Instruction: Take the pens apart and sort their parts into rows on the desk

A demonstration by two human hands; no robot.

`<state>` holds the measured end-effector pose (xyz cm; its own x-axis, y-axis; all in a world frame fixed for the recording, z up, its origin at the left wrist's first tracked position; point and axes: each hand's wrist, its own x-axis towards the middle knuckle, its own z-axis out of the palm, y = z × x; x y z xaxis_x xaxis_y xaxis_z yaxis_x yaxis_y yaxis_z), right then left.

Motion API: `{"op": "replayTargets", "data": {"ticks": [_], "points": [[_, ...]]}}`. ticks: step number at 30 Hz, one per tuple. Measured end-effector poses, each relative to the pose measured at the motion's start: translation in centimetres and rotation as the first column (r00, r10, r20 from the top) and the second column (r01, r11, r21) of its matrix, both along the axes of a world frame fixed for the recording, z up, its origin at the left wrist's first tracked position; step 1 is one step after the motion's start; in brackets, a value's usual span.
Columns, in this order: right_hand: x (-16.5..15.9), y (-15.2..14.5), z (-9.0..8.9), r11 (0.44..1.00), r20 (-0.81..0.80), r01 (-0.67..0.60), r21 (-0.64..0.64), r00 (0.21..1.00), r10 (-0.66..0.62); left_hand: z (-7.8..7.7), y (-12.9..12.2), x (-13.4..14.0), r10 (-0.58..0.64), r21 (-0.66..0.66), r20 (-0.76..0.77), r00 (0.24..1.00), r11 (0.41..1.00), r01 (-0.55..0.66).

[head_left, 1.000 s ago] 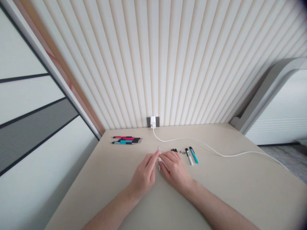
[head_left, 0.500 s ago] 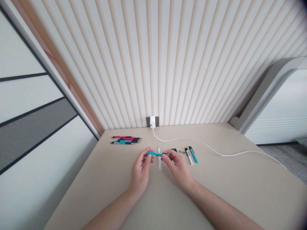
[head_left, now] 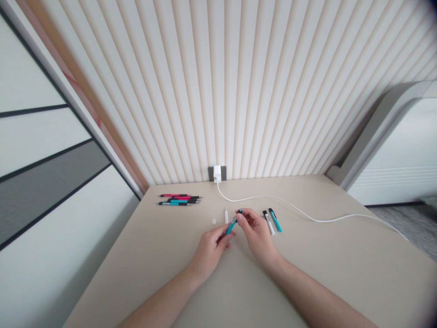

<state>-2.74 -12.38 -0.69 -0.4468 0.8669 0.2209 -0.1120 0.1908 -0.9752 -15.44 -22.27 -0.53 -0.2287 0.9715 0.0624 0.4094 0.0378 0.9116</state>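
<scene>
A blue pen barrel (head_left: 231, 226) with a black upper end slants between my two hands above the table. My left hand (head_left: 212, 248) pinches its lower, blue end. At the upper end, the fingers of my right hand (head_left: 254, 232) close around the black part. Thin white refills (head_left: 226, 216) lie on the table just behind, partly covered by my hands. Left of them are a few tiny white pieces (head_left: 214, 221). Beside my right hand rest a white pen barrel (head_left: 269, 222) and another blue pen barrel (head_left: 275, 220), both with black clips.
Several red, blue and black pens (head_left: 179, 200) lie in a group at the back left of the table (head_left: 143, 273). A white charger (head_left: 217, 174) is plugged in at the wall, and its white cable (head_left: 307, 220) runs across the right side.
The blue barrel has turned from level to slanted, its left end coming down toward me. My left hand has moved right and nearer. The tiny white pieces now show where that hand was.
</scene>
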Motion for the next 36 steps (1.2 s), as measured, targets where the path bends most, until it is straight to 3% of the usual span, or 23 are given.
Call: {"op": "replayTargets", "data": {"ticks": [6,10,13,16,19,22,32,36], "points": [[0.5,0.9,1.6,0.999,-0.067,0.038,-0.033,0.997,-0.04,-1.0,0.1,0.0,0.006,0.001,0.126,0.992,1.0,-0.006],[2.8,3.5,2.8,0.963,0.108,0.215,0.162,0.966,-0.234,-0.7,0.0,0.2,0.034,0.002,0.153,0.988,0.999,-0.035],[5.6,5.6,2.9,0.922,0.375,0.18,0.343,0.873,-0.31,-0.5,0.0,0.2,0.033,0.004,0.106,0.994,0.999,-0.034],[8.6,7.1,2.1,0.899,0.611,0.071,0.433,0.71,-0.35,-0.4,0.0,0.2,0.049,0.04,0.024,0.999,0.998,-0.05],[10.6,8.0,1.0,0.911,0.755,0.01,0.412,0.556,-0.348,-0.5,0.1,0.1,0.068,0.085,-0.063,0.996,0.994,-0.063],[11.2,8.5,0.2,0.919,0.809,0.001,0.393,0.475,-0.346,-0.4,0.1,0.1,0.064,0.107,-0.102,0.993,0.993,-0.053],[11.6,10.0,-1.2,0.94,0.827,-0.036,0.34,0.487,-0.281,-0.1,-0.1,0.0,0.0,0.059,-0.127,0.992,0.998,0.007],[12.5,10.2,-1.0,0.958,0.848,-0.113,0.262,0.501,-0.173,0.0,0.0,-0.1,-0.007,0.051,-0.135,0.991,0.999,0.014]]}}
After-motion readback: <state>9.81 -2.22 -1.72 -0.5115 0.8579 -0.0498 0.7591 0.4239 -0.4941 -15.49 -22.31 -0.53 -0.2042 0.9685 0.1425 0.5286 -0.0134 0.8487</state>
